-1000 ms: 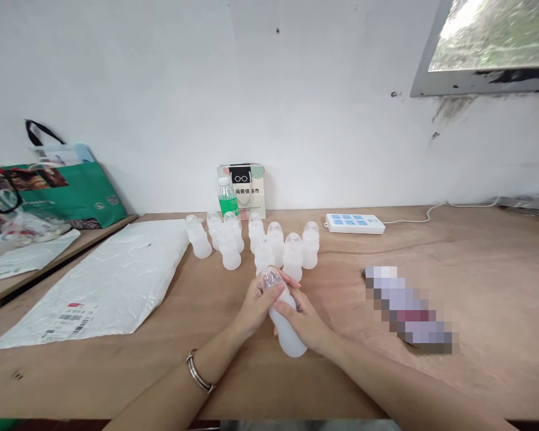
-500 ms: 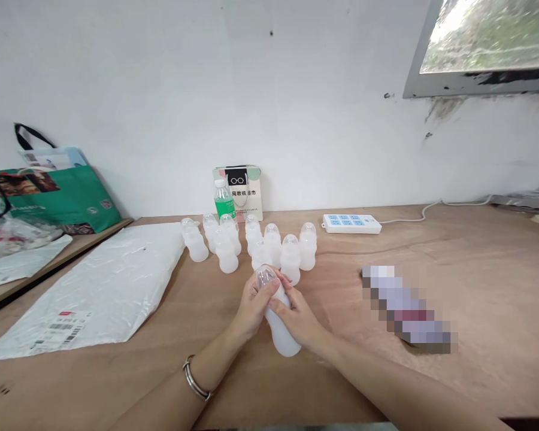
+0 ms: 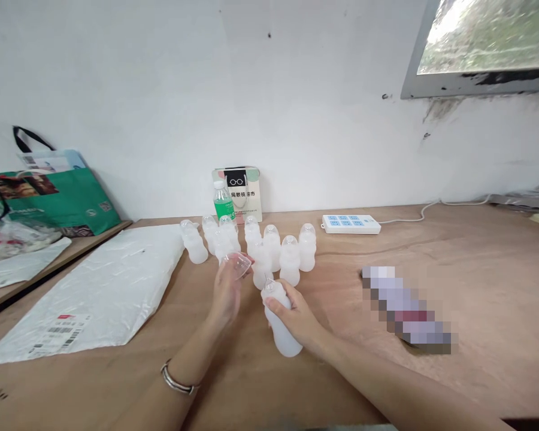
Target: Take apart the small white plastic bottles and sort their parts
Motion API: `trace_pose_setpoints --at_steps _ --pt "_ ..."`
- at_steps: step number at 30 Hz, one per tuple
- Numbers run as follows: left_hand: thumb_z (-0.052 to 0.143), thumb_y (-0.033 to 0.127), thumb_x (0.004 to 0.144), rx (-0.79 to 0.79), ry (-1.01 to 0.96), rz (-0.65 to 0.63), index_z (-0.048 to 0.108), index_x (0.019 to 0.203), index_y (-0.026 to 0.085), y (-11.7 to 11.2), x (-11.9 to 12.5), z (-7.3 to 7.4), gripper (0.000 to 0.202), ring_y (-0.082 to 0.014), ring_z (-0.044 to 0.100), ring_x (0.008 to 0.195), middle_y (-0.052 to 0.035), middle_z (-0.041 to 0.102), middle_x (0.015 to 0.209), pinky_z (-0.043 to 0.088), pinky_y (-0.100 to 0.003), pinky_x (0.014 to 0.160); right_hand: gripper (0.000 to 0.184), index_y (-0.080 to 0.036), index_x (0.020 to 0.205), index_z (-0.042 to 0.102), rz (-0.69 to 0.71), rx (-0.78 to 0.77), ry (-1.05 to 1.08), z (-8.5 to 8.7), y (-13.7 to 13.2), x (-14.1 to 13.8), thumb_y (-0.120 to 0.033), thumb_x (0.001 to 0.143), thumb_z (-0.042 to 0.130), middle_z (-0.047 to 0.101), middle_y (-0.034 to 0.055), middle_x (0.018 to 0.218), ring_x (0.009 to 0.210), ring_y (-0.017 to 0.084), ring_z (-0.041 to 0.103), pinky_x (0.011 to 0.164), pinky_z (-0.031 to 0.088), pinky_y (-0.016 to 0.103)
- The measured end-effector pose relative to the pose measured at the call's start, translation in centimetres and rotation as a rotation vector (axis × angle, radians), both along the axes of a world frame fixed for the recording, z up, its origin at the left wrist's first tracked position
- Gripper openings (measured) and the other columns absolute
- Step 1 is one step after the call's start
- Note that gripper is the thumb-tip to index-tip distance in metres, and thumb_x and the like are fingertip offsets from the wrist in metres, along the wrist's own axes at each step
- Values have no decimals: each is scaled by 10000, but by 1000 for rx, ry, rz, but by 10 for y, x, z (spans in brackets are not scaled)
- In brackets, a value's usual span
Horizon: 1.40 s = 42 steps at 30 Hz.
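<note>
My right hand [image 3: 296,314] is wrapped around a white baby bottle [image 3: 284,332], which leans toward the far side with its clear nipple [image 3: 268,284] bare at the top. Held up to the left of it, a clear domed bottle cap [image 3: 239,265] is pinched in my left hand [image 3: 230,290]. Cap and bottle are apart. Just beyond my hands stand several more white baby bottles [image 3: 290,261], with clear domed caps on those whose tops show. My left hand and the cap partly cover one bottle [image 3: 223,242] behind them.
A white power strip [image 3: 351,224] lies at the back right, its cable running along the wall. Nearer on the right is a pixelated object [image 3: 406,308]. A white plastic mailer [image 3: 117,287] spreads over the left. A green-labelled drink bottle [image 3: 223,203] and a paper bag [image 3: 249,194] stand against the wall.
The clear cap has come off the bottle. My left hand has moved left with it, while my right hand keeps the bottle in nearly the same place.
</note>
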<state>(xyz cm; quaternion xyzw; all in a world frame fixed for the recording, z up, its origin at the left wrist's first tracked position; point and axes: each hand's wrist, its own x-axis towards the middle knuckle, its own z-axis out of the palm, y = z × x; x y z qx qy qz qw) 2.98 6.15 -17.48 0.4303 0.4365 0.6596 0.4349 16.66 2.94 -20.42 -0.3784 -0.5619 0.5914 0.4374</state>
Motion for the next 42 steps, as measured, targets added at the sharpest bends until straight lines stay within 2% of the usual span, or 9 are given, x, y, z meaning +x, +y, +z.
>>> trace_pose_setpoints --at_steps 8,17,21,26,29,33,35,40,42 --pt "493 401 792 -163 348 135 498 871 195 15 -26 -7 221 -186 524 974 -34 567 981 404 -295 809 333 -229 787 433 33 -43 87 0 -1 5 -546 786 537 441 -57 596 487 106 474 451 390 238" --pt "692 315 591 -309 788 22 517 788 204 24 -41 -22 286 -332 579 964 -72 651 860 389 -442 864 351 -228 803 440 38 73 40 2 -3 9 -561 805 549 440 -41 693 608 117 444 564 387 252" --pt "711 315 575 -337 911 -11 515 932 208 17 -41 -16 422 -408 550 1064 -119 668 963 316 -531 929 303 -225 825 453 28 126 -6 5 -4 10 -511 817 553 433 -39 736 659 122 426 627 379 255" --pt "652 418 661 -165 905 17 492 1050 186 7 -34 1 481 -335 491 1180 -160 564 1235 373 -429 928 322 -230 826 449 19 81 4 6 -4 8 -526 795 570 434 -42 735 650 123 434 613 381 255" --pt "550 344 747 21 811 119 522 981 205 -2 -28 12 273 -253 550 1028 -81 611 1075 423 -346 810 329 -237 845 437 21 -2 32 5 -3 8 -534 791 567 456 -42 725 620 122 472 573 403 256" --pt "540 220 702 171 638 236 499 791 212 -13 -25 19 99 -167 510 717 -3 533 792 392 -270 623 329 -251 878 408 32 -89 79 4 -1 7 -506 778 591 491 -52 718 558 108 506 518 418 250" --pt "526 243 748 259 506 140 513 809 209 -16 -24 17 71 -160 506 721 -3 530 785 405 -273 663 362 -253 870 382 41 -108 136 3 0 7 -523 760 598 497 -58 717 523 98 510 489 414 244" --pt "554 389 833 133 363 -642 518 1184 229 -21 -14 7 387 -246 544 1058 -93 583 1133 441 -361 878 530 -262 976 342 81 -154 235 1 2 7 -540 671 674 533 -61 725 480 104 534 469 415 256" --pt "627 391 797 80 272 -740 409 1286 276 -21 -10 4 547 -255 542 1092 -97 566 1197 452 -376 880 622 -267 1047 320 94 -146 235 1 3 9 -517 639 718 554 -59 722 497 120 557 492 429 271"
